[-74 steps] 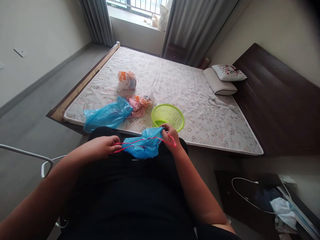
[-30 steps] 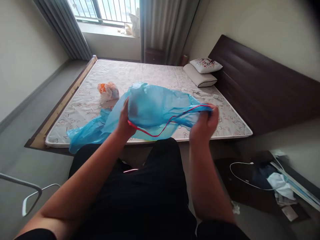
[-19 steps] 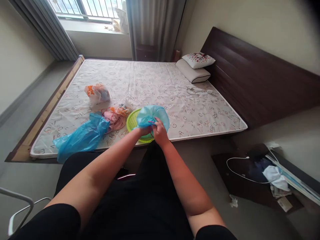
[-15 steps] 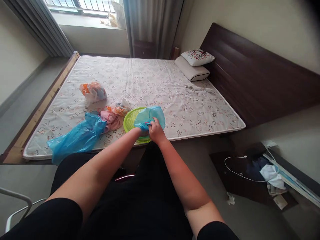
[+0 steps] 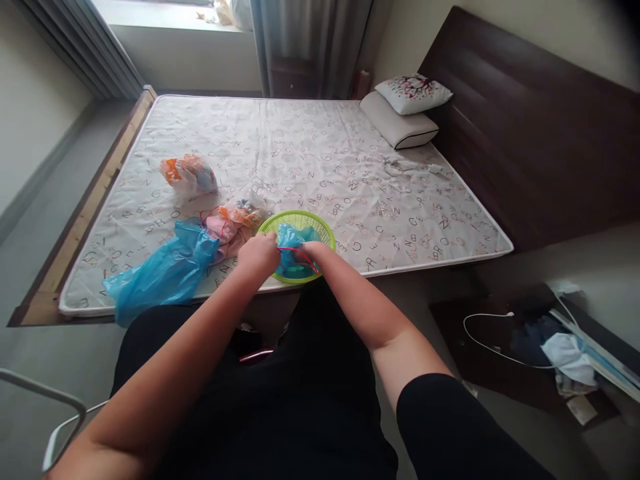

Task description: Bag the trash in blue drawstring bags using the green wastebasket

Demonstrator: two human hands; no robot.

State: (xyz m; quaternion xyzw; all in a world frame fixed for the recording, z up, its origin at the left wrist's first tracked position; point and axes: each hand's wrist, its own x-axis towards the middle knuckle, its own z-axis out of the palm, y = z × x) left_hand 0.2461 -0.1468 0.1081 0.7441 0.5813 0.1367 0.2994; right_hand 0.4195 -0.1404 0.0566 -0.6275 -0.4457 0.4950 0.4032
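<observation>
A light-blue plastic bag with a red drawstring lies bunched inside a lime-green plastic basket near the mattress's front edge. Over the basket's left rim, my left hand is closed on the bag at its drawstring. My right hand reaches into the basket against the bag from the right; its fingers are hidden there. Left of the basket lie a pink cloth, a crumpled orange and clear plastic bag and a long blue plastic bag.
The patterned mattress carries another orange and clear bag, pillows and a white cable. A dark headboard stands at right. Below it, a low dark table holds a cord and papers. A metal frame is at lower left.
My hands have moved apart, the left one leftward to the basket's rim. The blue bag, spread wide above the basket before, is now bunched down inside it. The view has tilted down.
</observation>
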